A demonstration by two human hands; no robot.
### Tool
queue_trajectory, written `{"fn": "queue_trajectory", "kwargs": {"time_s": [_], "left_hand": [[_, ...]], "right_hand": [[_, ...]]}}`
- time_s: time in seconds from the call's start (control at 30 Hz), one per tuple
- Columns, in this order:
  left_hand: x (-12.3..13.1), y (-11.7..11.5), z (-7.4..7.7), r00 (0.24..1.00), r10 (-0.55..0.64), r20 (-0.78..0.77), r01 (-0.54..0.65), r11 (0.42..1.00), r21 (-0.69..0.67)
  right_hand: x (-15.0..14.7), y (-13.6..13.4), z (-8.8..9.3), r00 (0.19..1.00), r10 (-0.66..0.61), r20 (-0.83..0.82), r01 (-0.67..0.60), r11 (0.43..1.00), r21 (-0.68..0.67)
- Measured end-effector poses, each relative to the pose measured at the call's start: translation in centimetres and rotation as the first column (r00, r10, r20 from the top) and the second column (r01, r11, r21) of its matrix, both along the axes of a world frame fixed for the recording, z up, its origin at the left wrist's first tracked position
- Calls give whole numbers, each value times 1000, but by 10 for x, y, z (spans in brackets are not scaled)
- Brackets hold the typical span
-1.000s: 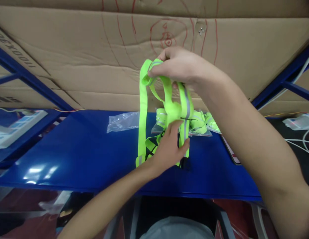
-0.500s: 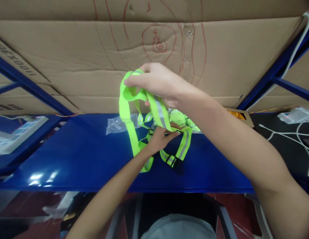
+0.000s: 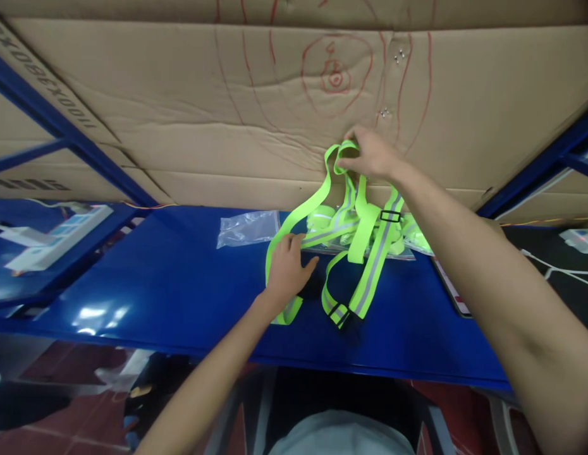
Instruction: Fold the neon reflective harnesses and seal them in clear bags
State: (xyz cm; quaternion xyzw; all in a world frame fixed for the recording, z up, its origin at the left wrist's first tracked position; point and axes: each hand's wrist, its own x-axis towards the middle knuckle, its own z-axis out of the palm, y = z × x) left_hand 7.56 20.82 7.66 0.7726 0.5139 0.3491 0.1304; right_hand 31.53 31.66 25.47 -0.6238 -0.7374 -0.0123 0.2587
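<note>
Head camera, reference point the clear plastic bag (image 3: pixel 249 229) lying on the blue surface (image 3: pixel 180 284). I find the yellow-green strap harness (image 3: pixel 375 272) to the right of the bag, partly lifted; whether its lower lengths touch the surface I cannot confirm. My right hand (image 3: pixel 372 153) is above and to the right of the bag, narrowed, thumb and fingers pinching a loop of webbing. My left hand (image 3: pixel 287 268) is right of the bag and nearer me, over the webbing, thumb spread from the fingers; I cannot tell whether the fingers grip.

Progress: I judge the handling to be partway. Done: the harness is out of packaging and one loop is taken up. Left: the other lengths are loose and unfolded, in separate bands. To the right of the bag, behind the harness, bagged bundles (image 3: pixel 321 218) of similar webbing lie untouched.

Orientation: the held loop is uppermost; the end with the black buckle (image 3: pixel 341 316) points down and towards me. The long axis runs roughly between these two. One band bows left towards the bag, then drops; the band through the slider (image 3: pixel 391 216) slants from upper right to lower left.
</note>
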Motion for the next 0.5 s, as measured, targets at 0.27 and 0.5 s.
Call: {"fn": "queue_trajectory", "kwargs": {"time_s": [0.27, 0.5], "left_hand": [[-32, 11, 15, 993, 96, -62, -103, 985, -136], [-34, 0, 32, 957, -183, 227, 260, 887, -382]], "right_hand": [[-43, -99, -61, 951, 299, -78, -275, 935, 225], [-79, -172, -137, 732, 37, -680, -412, 819, -400]]}}
